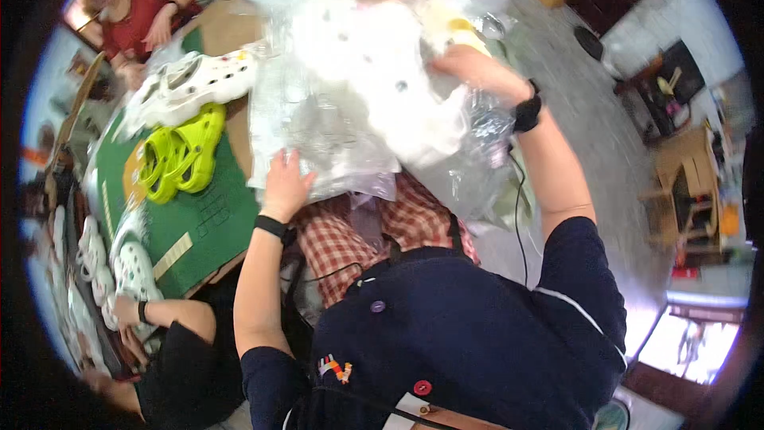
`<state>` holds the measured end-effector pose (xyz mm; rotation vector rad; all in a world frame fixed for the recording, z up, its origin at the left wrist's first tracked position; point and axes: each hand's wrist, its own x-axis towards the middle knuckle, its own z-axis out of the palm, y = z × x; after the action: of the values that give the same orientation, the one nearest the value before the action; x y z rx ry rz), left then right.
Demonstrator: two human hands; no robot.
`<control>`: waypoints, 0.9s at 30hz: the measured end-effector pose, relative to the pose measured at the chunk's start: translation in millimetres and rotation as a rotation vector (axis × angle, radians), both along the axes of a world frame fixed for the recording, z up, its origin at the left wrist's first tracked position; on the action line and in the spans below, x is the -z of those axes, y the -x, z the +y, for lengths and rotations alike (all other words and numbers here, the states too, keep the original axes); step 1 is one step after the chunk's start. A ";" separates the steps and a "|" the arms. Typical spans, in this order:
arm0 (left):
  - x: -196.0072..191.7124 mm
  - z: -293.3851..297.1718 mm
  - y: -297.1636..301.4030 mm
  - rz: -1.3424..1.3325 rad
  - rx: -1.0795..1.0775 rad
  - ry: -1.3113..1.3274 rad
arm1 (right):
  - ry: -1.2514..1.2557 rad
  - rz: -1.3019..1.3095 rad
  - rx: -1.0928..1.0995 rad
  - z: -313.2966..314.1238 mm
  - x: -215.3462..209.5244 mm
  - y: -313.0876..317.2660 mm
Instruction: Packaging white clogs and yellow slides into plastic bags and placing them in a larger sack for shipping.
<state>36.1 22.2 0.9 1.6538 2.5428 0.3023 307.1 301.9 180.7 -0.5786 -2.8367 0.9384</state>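
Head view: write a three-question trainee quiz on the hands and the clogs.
1. True or false: the left hand lies flat on the clear plastic bags.
2. What colour is the pair of clogs on the green table? A red, B lime green, C black.
3. Fill in: the right hand reaches onto the heap of ____ clogs in plastic.

Key: 1 true; 2 B; 3 white.
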 end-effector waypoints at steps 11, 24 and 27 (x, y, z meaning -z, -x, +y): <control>6.6 14.7 -12.1 0.102 -0.003 -0.072 | 0.365 0.300 0.538 -19.3 149.7 -224.3; -6.5 11.7 -19.7 0.073 -0.015 -0.047 | 0.060 -0.052 0.692 31.2 375.4 -191.9; -39.5 27.1 -45.0 0.241 0.045 -0.171 | 0.008 -0.154 0.760 50.1 423.3 -217.1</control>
<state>81.0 49.3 40.4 1.9135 2.7125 0.3451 524.2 352.1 -242.6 -1.6189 -2.3623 0.7621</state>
